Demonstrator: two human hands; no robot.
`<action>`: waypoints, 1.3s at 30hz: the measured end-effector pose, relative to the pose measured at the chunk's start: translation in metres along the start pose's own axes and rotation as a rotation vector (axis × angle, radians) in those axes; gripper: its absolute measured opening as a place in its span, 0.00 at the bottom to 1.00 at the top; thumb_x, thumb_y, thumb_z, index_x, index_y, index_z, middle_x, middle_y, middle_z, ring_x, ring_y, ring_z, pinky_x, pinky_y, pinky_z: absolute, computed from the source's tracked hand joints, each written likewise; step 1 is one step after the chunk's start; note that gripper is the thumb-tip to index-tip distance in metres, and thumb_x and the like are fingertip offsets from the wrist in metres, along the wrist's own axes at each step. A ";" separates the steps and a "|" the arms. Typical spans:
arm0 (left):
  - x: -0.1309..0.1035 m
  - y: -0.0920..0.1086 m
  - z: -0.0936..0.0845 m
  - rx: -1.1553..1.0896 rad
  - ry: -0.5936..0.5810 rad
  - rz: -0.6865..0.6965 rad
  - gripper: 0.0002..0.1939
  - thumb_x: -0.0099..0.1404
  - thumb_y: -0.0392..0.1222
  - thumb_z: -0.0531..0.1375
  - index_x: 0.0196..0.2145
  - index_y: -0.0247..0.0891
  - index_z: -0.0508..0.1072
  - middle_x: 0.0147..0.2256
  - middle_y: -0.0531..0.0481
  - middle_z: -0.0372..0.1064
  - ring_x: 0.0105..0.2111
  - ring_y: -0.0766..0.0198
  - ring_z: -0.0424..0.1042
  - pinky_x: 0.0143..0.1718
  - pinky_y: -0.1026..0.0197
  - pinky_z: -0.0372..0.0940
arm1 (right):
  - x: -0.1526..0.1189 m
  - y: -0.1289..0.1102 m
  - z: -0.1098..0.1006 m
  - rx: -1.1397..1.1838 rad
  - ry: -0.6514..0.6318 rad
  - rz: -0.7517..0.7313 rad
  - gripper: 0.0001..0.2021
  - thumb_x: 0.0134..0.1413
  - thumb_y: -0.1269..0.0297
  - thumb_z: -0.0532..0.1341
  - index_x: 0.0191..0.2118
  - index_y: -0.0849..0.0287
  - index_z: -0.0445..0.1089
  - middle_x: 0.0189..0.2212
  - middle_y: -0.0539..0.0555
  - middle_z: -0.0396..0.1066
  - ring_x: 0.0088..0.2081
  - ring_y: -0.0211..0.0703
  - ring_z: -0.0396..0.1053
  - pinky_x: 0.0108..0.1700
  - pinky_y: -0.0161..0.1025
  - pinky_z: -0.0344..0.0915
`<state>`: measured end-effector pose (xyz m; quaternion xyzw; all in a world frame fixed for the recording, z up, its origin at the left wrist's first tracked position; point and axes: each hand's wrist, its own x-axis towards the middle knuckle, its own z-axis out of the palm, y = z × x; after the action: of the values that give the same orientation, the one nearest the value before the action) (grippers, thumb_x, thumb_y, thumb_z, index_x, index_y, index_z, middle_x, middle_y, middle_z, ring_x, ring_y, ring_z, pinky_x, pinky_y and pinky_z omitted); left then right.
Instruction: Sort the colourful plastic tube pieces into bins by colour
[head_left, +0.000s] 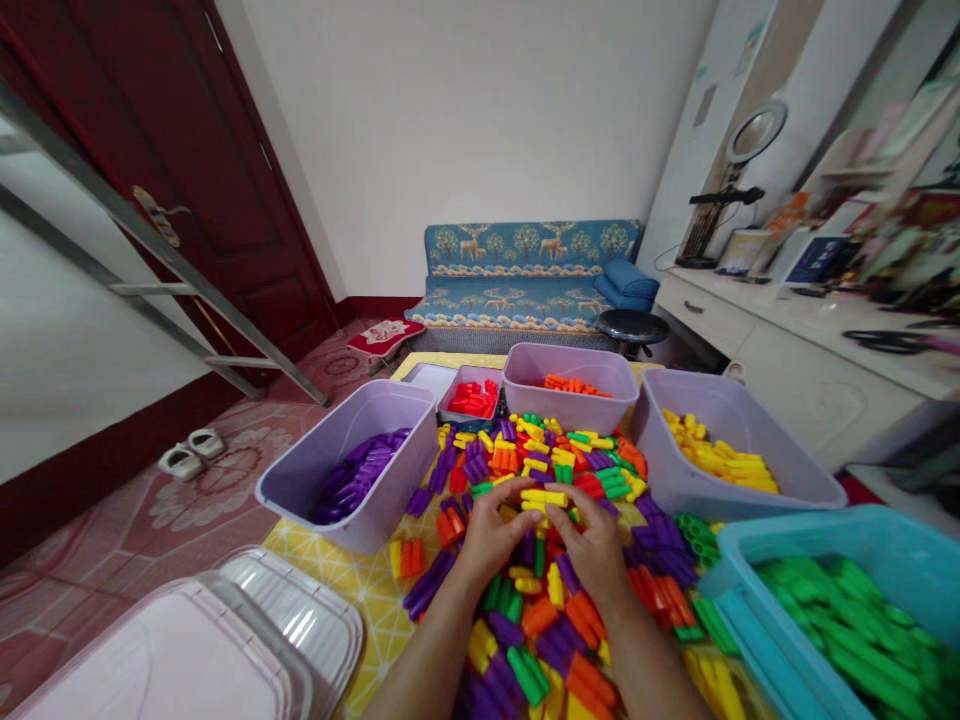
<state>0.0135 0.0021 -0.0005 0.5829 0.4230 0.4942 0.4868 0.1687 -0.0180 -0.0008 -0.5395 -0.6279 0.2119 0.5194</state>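
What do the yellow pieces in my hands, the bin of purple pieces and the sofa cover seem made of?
Yellow pieces: probably plastic, slightly glossy, judging by the even color and soft highlights. Lavender bin: likely molded plastic, satiny, with smooth walls and rounded corners. Sofa cover: apparently fabric, matte, without shine, its deer-and-tree pattern printed or woven.

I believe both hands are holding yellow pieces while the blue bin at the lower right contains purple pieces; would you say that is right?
Not quite: the head view shows green pieces, not purple, in that blue bin. The left hand and right hand do hold yellow pieces.
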 end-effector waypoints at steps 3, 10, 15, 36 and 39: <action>0.000 -0.004 0.001 -0.082 -0.012 -0.052 0.17 0.53 0.44 0.66 0.40 0.33 0.74 0.31 0.49 0.72 0.30 0.65 0.70 0.32 0.66 0.64 | -0.002 0.002 0.001 -0.002 0.019 0.018 0.11 0.53 0.57 0.60 0.39 0.57 0.72 0.38 0.54 0.75 0.41 0.48 0.71 0.45 0.42 0.66; 0.002 -0.014 -0.001 -0.136 -0.022 -0.043 0.14 0.56 0.45 0.65 0.38 0.34 0.71 0.31 0.51 0.72 0.30 0.66 0.69 0.32 0.67 0.63 | 0.001 0.014 -0.002 0.133 0.136 0.151 0.12 0.57 0.56 0.55 0.40 0.57 0.67 0.34 0.54 0.73 0.37 0.48 0.71 0.41 0.44 0.68; 0.004 -0.015 -0.001 -0.205 -0.002 -0.020 0.14 0.58 0.46 0.63 0.39 0.34 0.72 0.34 0.49 0.73 0.33 0.64 0.71 0.35 0.65 0.65 | 0.004 0.002 -0.004 -0.092 0.034 -0.130 0.12 0.54 0.63 0.58 0.43 0.56 0.71 0.46 0.57 0.70 0.50 0.51 0.66 0.54 0.50 0.60; -0.001 -0.008 0.001 0.366 -0.005 0.147 0.15 0.51 0.32 0.64 0.39 0.38 0.76 0.37 0.48 0.74 0.37 0.61 0.71 0.41 0.60 0.65 | 0.034 0.000 -0.050 0.571 0.538 0.309 0.11 0.44 0.61 0.67 0.33 0.60 0.69 0.28 0.49 0.74 0.29 0.38 0.72 0.38 0.38 0.69; -0.002 -0.009 0.000 0.408 -0.016 0.170 0.14 0.52 0.33 0.64 0.39 0.39 0.76 0.37 0.48 0.74 0.38 0.61 0.71 0.42 0.60 0.65 | 0.047 -0.008 -0.067 0.924 0.618 0.388 0.07 0.47 0.65 0.65 0.32 0.59 0.68 0.30 0.50 0.75 0.32 0.36 0.74 0.41 0.37 0.70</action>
<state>0.0132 0.0019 -0.0097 0.7069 0.4598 0.4329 0.3186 0.2301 0.0015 0.0502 -0.3991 -0.1796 0.3876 0.8113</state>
